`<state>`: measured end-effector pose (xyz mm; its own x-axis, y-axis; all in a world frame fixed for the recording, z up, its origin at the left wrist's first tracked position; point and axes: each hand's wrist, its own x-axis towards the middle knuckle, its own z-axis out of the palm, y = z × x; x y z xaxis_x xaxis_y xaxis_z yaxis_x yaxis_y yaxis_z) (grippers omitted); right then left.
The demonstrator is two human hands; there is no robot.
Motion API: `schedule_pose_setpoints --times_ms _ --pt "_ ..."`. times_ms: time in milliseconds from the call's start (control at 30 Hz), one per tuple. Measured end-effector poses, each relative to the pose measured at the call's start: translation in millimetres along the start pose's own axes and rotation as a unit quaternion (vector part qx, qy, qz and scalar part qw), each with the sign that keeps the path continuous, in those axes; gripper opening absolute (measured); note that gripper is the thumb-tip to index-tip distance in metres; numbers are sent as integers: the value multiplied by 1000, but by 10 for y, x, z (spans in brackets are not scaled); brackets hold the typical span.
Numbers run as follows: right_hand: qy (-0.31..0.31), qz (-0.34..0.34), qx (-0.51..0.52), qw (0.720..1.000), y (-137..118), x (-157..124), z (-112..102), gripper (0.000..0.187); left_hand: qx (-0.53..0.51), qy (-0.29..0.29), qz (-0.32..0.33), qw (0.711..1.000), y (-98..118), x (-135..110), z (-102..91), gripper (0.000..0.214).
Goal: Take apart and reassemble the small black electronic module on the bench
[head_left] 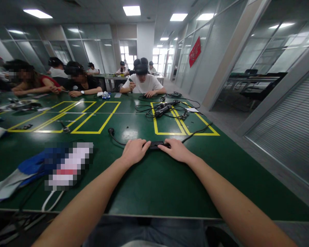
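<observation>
A black power adapter (156,145) lies on the green table in front of me, with its middle showing between my hands. My left hand (135,151) closes over its left end, thumb along the near edge. At the right end, my right hand (179,150) grips the adapter, thumb and fingers near where the cord comes out. From the left side a short black cord curves to a round black plug (111,131) resting on the table. Another black cord (198,131) runs off to the right and back. The fingertips of both hands are partly hidden.
A heap of black adapters and cables (167,108) lies farther back within yellow tape outlines (154,120). To my left are a blue-and-grey cloth (28,171) and a blurred pale object with a white cord. A person (141,79) in white sits opposite; others sit left.
</observation>
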<state>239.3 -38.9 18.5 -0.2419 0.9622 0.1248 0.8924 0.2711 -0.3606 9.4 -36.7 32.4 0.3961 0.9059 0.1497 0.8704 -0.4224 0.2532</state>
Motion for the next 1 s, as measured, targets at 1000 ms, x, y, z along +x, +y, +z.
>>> schedule_pose_setpoints --times_ms 1000 --pt "48 -84 -1 995 184 -41 107 35 15 8 60 998 -104 -57 60 39"
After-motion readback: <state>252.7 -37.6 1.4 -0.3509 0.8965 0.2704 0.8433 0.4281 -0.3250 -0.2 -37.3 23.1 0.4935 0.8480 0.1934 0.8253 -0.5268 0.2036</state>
